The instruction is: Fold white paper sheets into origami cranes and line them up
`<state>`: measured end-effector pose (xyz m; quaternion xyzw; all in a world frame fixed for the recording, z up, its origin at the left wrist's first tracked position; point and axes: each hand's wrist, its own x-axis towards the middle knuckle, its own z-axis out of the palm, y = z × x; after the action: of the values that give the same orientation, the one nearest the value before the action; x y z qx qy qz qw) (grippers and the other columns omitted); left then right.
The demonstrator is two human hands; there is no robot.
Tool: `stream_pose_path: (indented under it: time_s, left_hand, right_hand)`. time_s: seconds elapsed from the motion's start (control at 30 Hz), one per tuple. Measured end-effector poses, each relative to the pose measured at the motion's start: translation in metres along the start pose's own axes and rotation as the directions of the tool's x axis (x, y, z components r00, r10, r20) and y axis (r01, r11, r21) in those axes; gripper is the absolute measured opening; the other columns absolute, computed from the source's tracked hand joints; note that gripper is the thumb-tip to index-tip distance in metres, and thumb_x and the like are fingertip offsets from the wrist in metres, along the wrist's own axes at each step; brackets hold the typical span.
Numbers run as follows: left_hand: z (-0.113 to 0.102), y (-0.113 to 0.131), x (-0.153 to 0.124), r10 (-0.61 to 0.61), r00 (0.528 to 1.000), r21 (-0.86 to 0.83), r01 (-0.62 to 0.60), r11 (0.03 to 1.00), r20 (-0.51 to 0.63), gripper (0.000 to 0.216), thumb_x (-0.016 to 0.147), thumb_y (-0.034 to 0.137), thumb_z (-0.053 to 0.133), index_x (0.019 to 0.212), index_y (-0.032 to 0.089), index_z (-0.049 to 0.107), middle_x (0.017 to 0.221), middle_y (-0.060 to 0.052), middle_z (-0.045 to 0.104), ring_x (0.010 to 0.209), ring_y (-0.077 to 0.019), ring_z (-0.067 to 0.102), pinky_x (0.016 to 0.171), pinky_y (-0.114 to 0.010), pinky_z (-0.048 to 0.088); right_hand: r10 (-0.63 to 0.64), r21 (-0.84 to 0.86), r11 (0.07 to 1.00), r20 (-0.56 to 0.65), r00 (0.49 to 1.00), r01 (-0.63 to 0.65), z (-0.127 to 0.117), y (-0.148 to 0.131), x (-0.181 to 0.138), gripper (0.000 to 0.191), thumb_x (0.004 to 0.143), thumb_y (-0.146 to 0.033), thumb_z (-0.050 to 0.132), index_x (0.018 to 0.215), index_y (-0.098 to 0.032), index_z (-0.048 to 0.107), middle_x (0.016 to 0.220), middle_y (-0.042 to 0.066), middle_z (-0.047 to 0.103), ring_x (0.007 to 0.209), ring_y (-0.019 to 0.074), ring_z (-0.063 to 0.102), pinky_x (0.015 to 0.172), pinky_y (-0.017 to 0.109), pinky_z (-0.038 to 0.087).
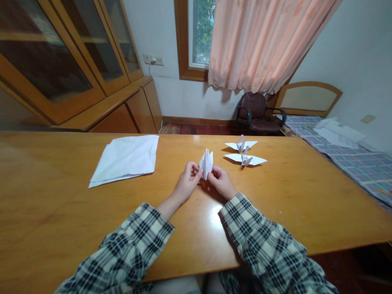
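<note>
A small folded white paper (206, 163) stands upright between my two hands, just above the wooden table (183, 232). My left hand (188, 179) pinches its lower left side with thumb and fingers. On the other side, my right hand (221, 181) grips the lower right edge. The paper has narrow pointed flaps facing up, like a partly folded origami crane. To the right lie two finished paper cranes with spread wings: a nearer crane (246, 159) and a farther crane (241, 145).
A stack of white paper sheets (128, 157) lies at the left of the table. Beyond the table are a wooden cabinet (134, 108), an office chair (255, 110) and a pink curtain (257, 45). A bed with a checked cover (343, 151) stands at the right.
</note>
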<state>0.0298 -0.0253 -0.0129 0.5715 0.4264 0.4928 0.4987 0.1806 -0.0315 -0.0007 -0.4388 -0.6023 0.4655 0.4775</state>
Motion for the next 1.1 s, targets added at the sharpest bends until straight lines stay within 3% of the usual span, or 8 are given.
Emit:
stream_pose_path:
  time_s: [0.17, 0.33, 0.67, 0.9, 1.1]
  left_hand:
    - [0.001, 0.007, -0.004, 0.033, 0.994, 0.045, -0.038, 0.998, 0.105, 0.027, 0.089, 0.047, 0.05, 0.091, 0.02, 0.047, 0.087, 0.0, 0.055, 0.075, -0.0128, 0.057, 0.063, -0.023, 0.05]
    - [0.002, 0.013, -0.005, 0.003, 0.994, 0.086, -0.012, 0.996, 0.105, 0.04, 0.073, 0.042, 0.073, 0.093, 0.02, 0.046, 0.085, 0.002, 0.056, 0.067, -0.0112, 0.054, 0.055, -0.021, 0.044]
    - [0.0, 0.004, 0.0, 0.056, 0.997, 0.073, -0.061, 0.995, 0.058, 0.027, 0.079, 0.038, 0.067, 0.09, 0.018, 0.054, 0.089, -0.002, 0.061, 0.082, -0.0159, 0.059, 0.064, -0.022, 0.049]
    - [-0.001, 0.004, 0.002, 0.015, 1.0, -0.05, -0.014, 0.999, 0.016, 0.03, 0.078, 0.041, 0.067, 0.093, 0.016, 0.062, 0.098, -0.006, 0.067, 0.087, -0.0181, 0.064, 0.076, -0.03, 0.054]
    - [-0.003, 0.004, 0.005, 0.06, 0.996, 0.022, -0.059, 0.998, -0.059, 0.022, 0.079, 0.038, 0.065, 0.085, 0.017, 0.065, 0.086, -0.003, 0.07, 0.083, -0.0172, 0.064, 0.081, -0.029, 0.051]
  right_hand:
    - [-0.032, -0.076, 0.997, -0.024, 0.999, 0.03, 0.0, -0.003, -0.001, 0.015, 0.081, -0.032, 0.055, 0.075, -0.018, 0.058, 0.06, -0.003, 0.054, 0.054, 0.011, 0.047, 0.052, 0.023, 0.038]
    - [-0.101, -0.173, 0.98, -0.017, 0.995, 0.096, -0.002, -0.003, 0.0, 0.014, 0.08, -0.03, 0.056, 0.072, -0.019, 0.057, 0.062, -0.003, 0.051, 0.058, 0.0117, 0.045, 0.057, 0.024, 0.037]
    - [-0.079, -0.108, 0.991, -0.019, 0.997, 0.076, -0.003, 0.0, 0.0, 0.015, 0.082, -0.035, 0.058, 0.078, -0.02, 0.054, 0.06, -0.006, 0.045, 0.054, 0.0105, 0.041, 0.055, 0.024, 0.034]
    - [-0.055, -0.055, 0.997, -0.055, 0.997, 0.052, -0.002, -0.003, 0.001, 0.023, 0.08, -0.041, 0.061, 0.077, -0.02, 0.052, 0.06, -0.006, 0.047, 0.055, 0.0109, 0.043, 0.054, 0.024, 0.036]
    - [-0.039, -0.023, 0.999, -0.058, 0.998, 0.038, -0.002, -0.002, 0.001, 0.026, 0.08, -0.045, 0.064, 0.079, -0.02, 0.055, 0.06, -0.005, 0.048, 0.055, 0.0109, 0.044, 0.055, 0.024, 0.037]
